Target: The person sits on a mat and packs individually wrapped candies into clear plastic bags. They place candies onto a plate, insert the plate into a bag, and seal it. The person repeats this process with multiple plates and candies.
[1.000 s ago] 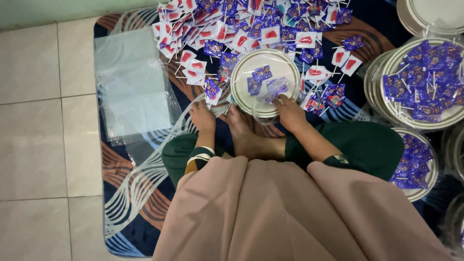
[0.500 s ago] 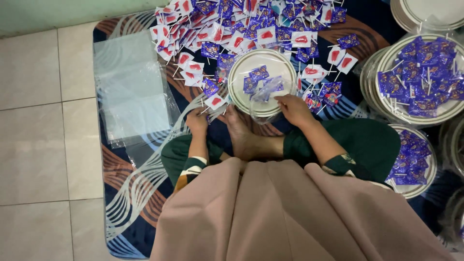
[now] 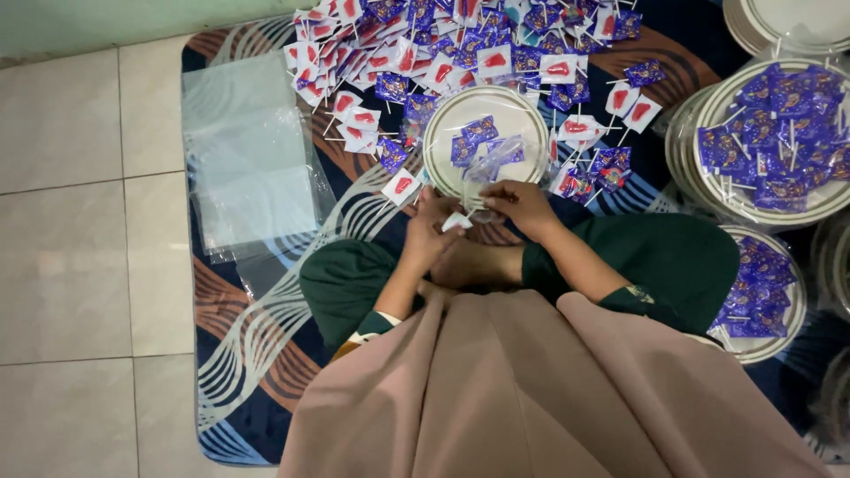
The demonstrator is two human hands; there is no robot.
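My left hand (image 3: 428,234) and my right hand (image 3: 524,206) meet over my crossed feet, just below a round cream plate (image 3: 443,124). The left hand pinches a white-and-red wrapped lollipop (image 3: 458,221). The right hand grips the edge of a small clear plastic bag (image 3: 493,165) that lies over the plate. A few purple wrapped lollipops (image 3: 479,130) rest on that plate. A pile of red-white and purple lollipops (image 3: 460,49) is spread on the patterned mat (image 3: 257,336) beyond the plate.
A stack of clear plastic bags (image 3: 248,159) lies at the mat's left side. Plates heaped with purple lollipops (image 3: 779,124) stand at the right, another (image 3: 761,292) by my right knee. Empty plates (image 3: 797,22) are stacked top right. Tiled floor (image 3: 80,265) lies left.
My left hand picked a white-and-red lollipop off the mat and came in toward the right hand. My right hand left the plate's edge and took hold of the clear bag.
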